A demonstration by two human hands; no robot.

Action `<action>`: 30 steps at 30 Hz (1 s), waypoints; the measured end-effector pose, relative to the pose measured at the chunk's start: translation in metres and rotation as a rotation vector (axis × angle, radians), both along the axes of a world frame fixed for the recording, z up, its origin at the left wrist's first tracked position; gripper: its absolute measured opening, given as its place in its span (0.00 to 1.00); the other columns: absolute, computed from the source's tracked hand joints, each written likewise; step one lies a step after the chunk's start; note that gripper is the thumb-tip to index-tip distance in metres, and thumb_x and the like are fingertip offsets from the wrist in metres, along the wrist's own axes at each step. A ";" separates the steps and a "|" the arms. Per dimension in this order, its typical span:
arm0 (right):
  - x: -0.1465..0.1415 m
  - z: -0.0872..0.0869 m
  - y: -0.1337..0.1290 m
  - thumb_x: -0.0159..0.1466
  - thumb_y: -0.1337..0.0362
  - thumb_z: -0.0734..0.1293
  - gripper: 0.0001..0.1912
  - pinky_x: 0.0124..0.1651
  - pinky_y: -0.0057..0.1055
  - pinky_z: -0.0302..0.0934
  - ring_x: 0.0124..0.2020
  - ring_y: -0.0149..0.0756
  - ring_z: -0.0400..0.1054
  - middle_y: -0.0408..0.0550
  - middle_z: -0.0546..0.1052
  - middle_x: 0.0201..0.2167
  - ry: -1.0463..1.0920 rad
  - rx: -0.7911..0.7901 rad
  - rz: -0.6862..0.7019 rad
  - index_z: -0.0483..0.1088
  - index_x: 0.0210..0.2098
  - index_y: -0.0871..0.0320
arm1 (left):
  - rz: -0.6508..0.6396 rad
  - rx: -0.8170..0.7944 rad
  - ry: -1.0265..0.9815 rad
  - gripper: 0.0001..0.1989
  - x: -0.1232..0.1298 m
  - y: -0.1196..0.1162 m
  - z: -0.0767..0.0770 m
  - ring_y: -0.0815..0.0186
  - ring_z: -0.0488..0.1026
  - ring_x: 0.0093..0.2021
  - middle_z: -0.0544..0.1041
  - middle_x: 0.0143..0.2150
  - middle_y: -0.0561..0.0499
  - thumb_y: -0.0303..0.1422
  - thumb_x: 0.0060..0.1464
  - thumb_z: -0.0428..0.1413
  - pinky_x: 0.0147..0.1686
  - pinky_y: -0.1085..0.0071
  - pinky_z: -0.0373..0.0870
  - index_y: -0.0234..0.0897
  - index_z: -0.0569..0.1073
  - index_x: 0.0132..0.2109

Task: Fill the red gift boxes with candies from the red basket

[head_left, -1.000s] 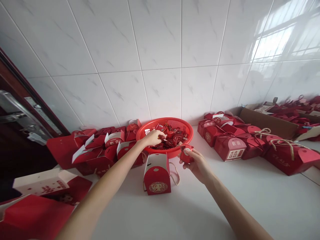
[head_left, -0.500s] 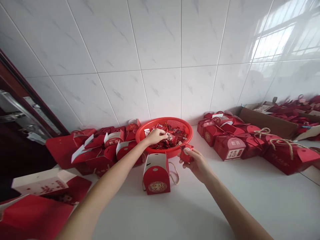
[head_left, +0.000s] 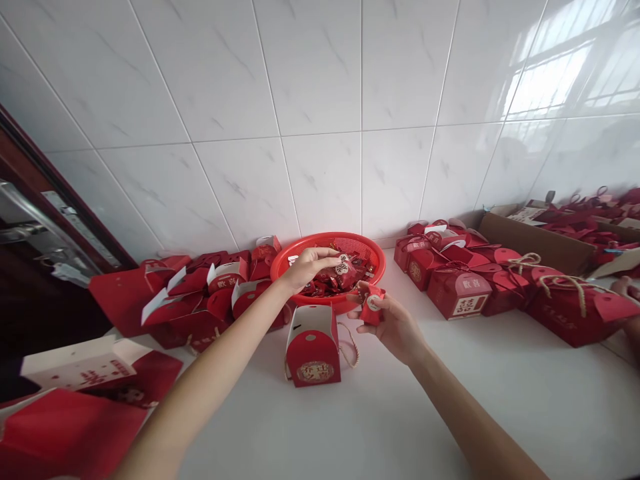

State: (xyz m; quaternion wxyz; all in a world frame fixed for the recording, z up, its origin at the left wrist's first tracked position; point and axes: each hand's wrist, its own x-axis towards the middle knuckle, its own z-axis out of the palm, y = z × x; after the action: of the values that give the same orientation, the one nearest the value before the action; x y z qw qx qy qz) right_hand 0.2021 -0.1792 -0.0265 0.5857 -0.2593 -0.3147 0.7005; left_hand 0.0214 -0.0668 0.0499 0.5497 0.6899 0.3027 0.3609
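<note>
My left hand [head_left: 311,267] is over the red plastic basket [head_left: 379,263], its fingers pinching a red wrapped candy [head_left: 345,268] with a pale printed patch. Loose wrapped candies [head_left: 320,287] fill the basket beneath it. In front of the basket's right side, my right hand [head_left: 397,327] grips a small red packet [head_left: 372,305] with a round white label. Between my forearms stands a red gift box [head_left: 313,350], its top open, a gold emblem on its front and a rope handle [head_left: 354,347] hanging at its right.
Red boxes with open flaps [head_left: 195,307] crowd the left, and a larger open box [head_left: 75,413] lies nearer. Closed red boxes [head_left: 460,293] stand at the right beside a cardboard carton [head_left: 537,241]. Another person's hand [head_left: 631,320] shows at the right edge. A tiled wall [head_left: 325,180] rises behind.
My left hand has shifted slightly right and up with the candy. The packet in my right hand has turned a little, and another person's hand has appeared at the right edge.
</note>
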 end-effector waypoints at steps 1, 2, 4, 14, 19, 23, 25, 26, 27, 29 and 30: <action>0.000 -0.001 0.000 0.55 0.62 0.71 0.16 0.30 0.33 0.73 0.33 0.38 0.75 0.48 0.79 0.42 0.001 0.004 0.003 0.71 0.43 0.53 | -0.016 0.018 0.010 0.13 0.001 -0.003 0.001 0.66 0.76 0.33 0.80 0.32 0.50 0.39 0.46 0.66 0.39 0.68 0.74 0.33 0.79 0.35; 0.000 -0.001 0.000 0.55 0.62 0.71 0.15 0.28 0.32 0.72 0.32 0.38 0.75 0.48 0.79 0.42 -0.001 0.009 0.003 0.71 0.43 0.53 | -0.034 0.037 0.021 0.13 0.003 -0.006 0.001 0.66 0.76 0.33 0.80 0.32 0.50 0.39 0.46 0.65 0.39 0.68 0.73 0.33 0.79 0.36; 0.000 -0.003 0.002 0.55 0.61 0.71 0.13 0.25 0.31 0.70 0.30 0.37 0.75 0.47 0.78 0.40 -0.010 0.010 -0.006 0.70 0.40 0.53 | -0.070 0.075 0.053 0.13 0.006 -0.012 0.002 0.65 0.76 0.34 0.81 0.33 0.49 0.39 0.48 0.65 0.39 0.68 0.73 0.33 0.80 0.37; 0.003 -0.005 0.003 0.55 0.61 0.70 0.18 0.22 0.29 0.64 0.26 0.37 0.73 0.48 0.79 0.35 -0.087 0.041 -0.091 0.71 0.45 0.56 | 0.188 0.459 0.714 0.09 -0.022 0.012 0.012 0.64 0.73 0.28 0.78 0.27 0.51 0.37 0.51 0.58 0.31 0.69 0.65 0.36 0.78 0.29; 0.000 -0.008 0.002 0.56 0.60 0.71 0.12 0.22 0.28 0.62 0.24 0.34 0.71 0.47 0.78 0.34 -0.121 0.057 -0.116 0.71 0.38 0.57 | -0.002 0.264 0.509 0.11 -0.027 0.013 0.014 0.62 0.76 0.34 0.81 0.33 0.50 0.39 0.50 0.60 0.35 0.68 0.69 0.36 0.79 0.35; -0.005 -0.008 0.001 0.56 0.53 0.74 0.16 0.21 0.27 0.61 0.24 0.33 0.71 0.44 0.75 0.31 -0.119 0.044 -0.142 0.70 0.34 0.56 | -0.177 0.285 0.383 0.13 0.001 -0.016 0.015 0.62 0.78 0.38 0.82 0.37 0.48 0.40 0.54 0.59 0.40 0.68 0.72 0.35 0.79 0.40; -0.006 -0.007 -0.001 0.57 0.47 0.73 0.20 0.19 0.25 0.57 0.24 0.32 0.70 0.44 0.75 0.31 -0.113 0.047 -0.153 0.70 0.35 0.57 | -0.172 0.416 0.459 0.11 0.018 -0.028 0.015 0.63 0.78 0.38 0.82 0.37 0.49 0.38 0.55 0.59 0.39 0.70 0.71 0.36 0.80 0.40; -0.006 -0.006 -0.001 0.57 0.46 0.73 0.21 0.19 0.24 0.55 0.23 0.30 0.69 0.45 0.75 0.32 -0.112 0.052 -0.156 0.70 0.36 0.57 | -0.168 0.474 0.498 0.10 0.024 -0.032 0.015 0.63 0.77 0.37 0.82 0.37 0.50 0.37 0.55 0.59 0.38 0.71 0.70 0.36 0.80 0.40; -0.005 -0.005 -0.002 0.57 0.46 0.73 0.21 0.18 0.23 0.54 0.23 0.29 0.68 0.45 0.75 0.33 -0.114 0.056 -0.155 0.70 0.36 0.57 | -0.165 0.517 0.523 0.10 0.029 -0.032 0.015 0.64 0.77 0.37 0.82 0.37 0.50 0.36 0.56 0.58 0.37 0.71 0.69 0.37 0.81 0.40; -0.004 -0.003 -0.002 0.55 0.48 0.75 0.21 0.18 0.22 0.51 0.22 0.27 0.66 0.44 0.76 0.33 -0.121 0.060 -0.156 0.70 0.36 0.57 | -0.138 0.548 0.524 0.10 0.034 -0.026 0.015 0.64 0.77 0.36 0.82 0.36 0.51 0.36 0.57 0.57 0.36 0.71 0.69 0.37 0.81 0.40; -0.003 -0.003 -0.002 0.54 0.49 0.76 0.21 0.18 0.22 0.50 0.22 0.26 0.65 0.44 0.76 0.33 -0.122 0.060 -0.161 0.70 0.36 0.57 | -0.108 0.544 0.517 0.11 0.033 -0.019 0.015 0.63 0.77 0.35 0.83 0.36 0.50 0.36 0.57 0.56 0.35 0.71 0.69 0.37 0.81 0.40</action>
State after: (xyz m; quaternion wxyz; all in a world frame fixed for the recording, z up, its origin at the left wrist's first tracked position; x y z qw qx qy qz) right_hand 0.1990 -0.1812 -0.0292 0.6273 -0.3081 -0.3487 0.6245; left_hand 0.0544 -0.0861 0.0651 0.2701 0.8938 0.2880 0.2127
